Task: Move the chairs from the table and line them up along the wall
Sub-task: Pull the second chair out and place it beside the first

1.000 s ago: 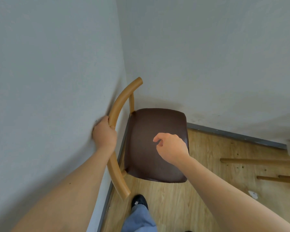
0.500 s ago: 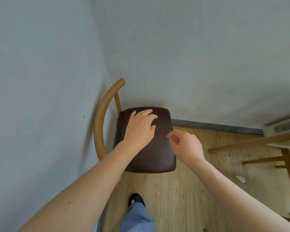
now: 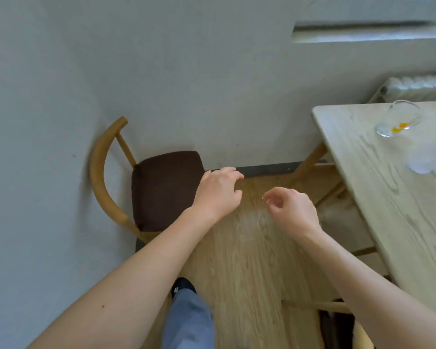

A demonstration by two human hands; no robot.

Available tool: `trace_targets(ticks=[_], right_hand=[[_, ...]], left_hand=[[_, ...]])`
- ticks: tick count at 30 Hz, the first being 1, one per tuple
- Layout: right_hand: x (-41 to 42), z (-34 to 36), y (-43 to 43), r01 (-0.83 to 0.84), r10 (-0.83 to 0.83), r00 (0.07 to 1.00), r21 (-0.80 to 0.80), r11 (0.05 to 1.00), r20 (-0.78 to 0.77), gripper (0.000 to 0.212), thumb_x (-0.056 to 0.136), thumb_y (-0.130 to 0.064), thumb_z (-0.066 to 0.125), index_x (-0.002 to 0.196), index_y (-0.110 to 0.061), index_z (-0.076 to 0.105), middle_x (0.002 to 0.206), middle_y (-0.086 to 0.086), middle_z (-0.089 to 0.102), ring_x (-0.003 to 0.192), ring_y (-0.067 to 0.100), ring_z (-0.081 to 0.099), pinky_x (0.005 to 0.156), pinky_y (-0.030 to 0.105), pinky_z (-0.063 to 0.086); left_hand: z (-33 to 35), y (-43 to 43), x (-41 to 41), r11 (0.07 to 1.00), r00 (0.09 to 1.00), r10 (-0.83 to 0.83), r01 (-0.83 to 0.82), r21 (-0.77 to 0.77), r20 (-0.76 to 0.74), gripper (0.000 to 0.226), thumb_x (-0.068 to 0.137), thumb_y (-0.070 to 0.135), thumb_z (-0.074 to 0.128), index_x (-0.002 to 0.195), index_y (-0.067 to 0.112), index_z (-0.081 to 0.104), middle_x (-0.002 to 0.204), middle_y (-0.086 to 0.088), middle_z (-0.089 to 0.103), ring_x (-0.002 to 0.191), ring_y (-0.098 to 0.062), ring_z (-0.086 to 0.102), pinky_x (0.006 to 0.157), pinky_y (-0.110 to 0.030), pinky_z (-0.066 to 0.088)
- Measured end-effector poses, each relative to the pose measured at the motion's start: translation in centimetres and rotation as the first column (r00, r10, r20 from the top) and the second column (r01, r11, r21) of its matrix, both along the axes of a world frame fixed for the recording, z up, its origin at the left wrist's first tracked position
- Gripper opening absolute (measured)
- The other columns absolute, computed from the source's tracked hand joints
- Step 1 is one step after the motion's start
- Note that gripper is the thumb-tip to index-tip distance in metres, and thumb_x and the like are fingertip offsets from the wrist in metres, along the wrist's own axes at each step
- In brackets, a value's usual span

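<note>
Lifted off brown padded seat [image 3: 161,187] — left hand [image 3: 218,195] loose, right hand [image 3: 290,210] curled, both empty

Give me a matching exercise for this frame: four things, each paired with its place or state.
Things:
1. chair
2. glass
3. left hand
4. table

Places or states:
A. at the right edge of the view
B. in the corner, backrest to the left wall
C. on the table
D. empty, over the seat's right edge

Pairs: 1-B, 2-C, 3-D, 4-A
</note>
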State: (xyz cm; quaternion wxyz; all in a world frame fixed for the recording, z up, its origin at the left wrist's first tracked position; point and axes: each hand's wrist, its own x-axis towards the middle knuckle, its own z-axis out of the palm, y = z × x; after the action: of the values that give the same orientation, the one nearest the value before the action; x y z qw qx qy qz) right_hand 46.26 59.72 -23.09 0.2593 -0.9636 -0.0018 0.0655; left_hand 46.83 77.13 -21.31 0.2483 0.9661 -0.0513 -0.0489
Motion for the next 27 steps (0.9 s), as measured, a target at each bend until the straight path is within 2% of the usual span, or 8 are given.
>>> trace_targets(ticks=[5, 10, 14, 17, 21, 24, 27], right_hand=[[-7.9, 0.7, -8.7, 0.090, -0.090, 0.996, 0.024, 0.996, 0.020, 0.019, 0.091, -0.022, 0.055, 0.101, -0.026, 0.071, 0.095, -0.007, 0.071, 0.080, 0.007, 0.059, 0.066, 0.020, 0.042], [-14.2, 1.4, -13.4, 0.208, -0.208, 0.978, 0.027, 0.978, -0.012, 0.021, 0.087, -0.022, 0.053, 0.097, -0.031, 0.071, 0.093, -0.010, 0.071, 0.086, 0.010, 0.063, 0.075, 0.029, 0.053], [-19.6, 1.9, -15.4, 0.302, -0.301, 0.953, 0.033, 0.953, -0.016, 0.025, 0.086, -0.020, 0.050, 0.096, -0.030, 0.071, 0.094, -0.010, 0.071, 0.089, 0.012, 0.064, 0.073, 0.029, 0.052], [-23.1, 2.0, -15.9, 0.360, -0.358, 0.932, 0.034, 0.932, -0.055, 0.026, 0.086, -0.018, 0.049, 0.097, -0.028, 0.071, 0.094, -0.009, 0.070, 0.092, 0.014, 0.064, 0.077, 0.034, 0.054], [-28.2, 1.7, -16.2, 0.385, -0.385, 0.919, -0.013, 0.923, -0.089, 0.025, 0.087, -0.019, 0.050, 0.098, -0.028, 0.071, 0.096, -0.009, 0.070, 0.092, 0.014, 0.064, 0.073, 0.029, 0.050], [-32.0, 1.2, -17.1, 0.390, -0.393, 0.915, -0.051, 0.920, -0.087, 0.024, 0.088, -0.021, 0.050, 0.099, -0.029, 0.070, 0.096, -0.010, 0.070, 0.091, 0.014, 0.064, 0.072, 0.029, 0.049], [-35.2, 1.0, -18.8, 0.404, -0.408, 0.910, -0.065, 0.912, -0.074, 0.024, 0.090, -0.022, 0.050, 0.101, -0.030, 0.069, 0.096, -0.010, 0.070, 0.091, 0.013, 0.064, 0.076, 0.035, 0.055]], left_hand=[[1.5, -8.2, -6.4, 0.996, 0.996, -0.088, 0.088, -0.017, 0.010, 0.039, 0.089, 0.021, 0.054, 0.128, 0.019, 0.057, 0.145, -0.001, 0.046, 0.133, -0.018, 0.040, 0.114, -0.042, 0.024], [1.9, -11.9, -11.6, 0.988, 0.988, -0.151, 0.152, -0.016, 0.028, 0.039, 0.088, 0.022, 0.055, 0.127, 0.021, 0.058, 0.143, 0.001, 0.049, 0.130, -0.018, 0.044, 0.112, -0.038, 0.029], [2.0, -13.7, -15.4, 0.978, 0.980, -0.200, 0.201, -0.059, 0.025, 0.039, 0.088, 0.023, 0.057, 0.127, 0.022, 0.057, 0.141, 0.003, 0.050, 0.129, -0.017, 0.045, 0.107, -0.033, 0.033], [1.5, -14.4, -18.2, 0.966, 0.974, -0.222, 0.215, -0.145, -0.039, 0.040, 0.089, 0.025, 0.057, 0.128, 0.024, 0.055, 0.139, 0.004, 0.051, 0.127, -0.015, 0.047, 0.102, -0.027, 0.034], [-0.1, -15.2, -22.6, 0.951, 0.963, -0.233, 0.197, -0.237, -0.134, 0.042, 0.088, 0.026, 0.058, 0.129, 0.028, 0.053, 0.137, 0.004, 0.053, 0.122, -0.014, 0.049, 0.091, -0.022, 0.033], [-0.9, -16.7, -26.2, 0.940, 0.950, -0.247, 0.187, -0.286, -0.189, 0.056, 0.088, 0.026, 0.058, 0.140, 0.032, 0.038, 0.139, 0.001, 0.050, 0.122, -0.015, 0.049, 0.093, -0.025, 0.039], [-1.3, -18.6, -29.0, 0.927, 0.936, -0.275, 0.197, -0.320, -0.220, 0.069, 0.089, 0.026, 0.059, 0.146, 0.036, 0.022, 0.144, 0.001, 0.043, 0.125, -0.018, 0.046, 0.096, -0.031, 0.043]])
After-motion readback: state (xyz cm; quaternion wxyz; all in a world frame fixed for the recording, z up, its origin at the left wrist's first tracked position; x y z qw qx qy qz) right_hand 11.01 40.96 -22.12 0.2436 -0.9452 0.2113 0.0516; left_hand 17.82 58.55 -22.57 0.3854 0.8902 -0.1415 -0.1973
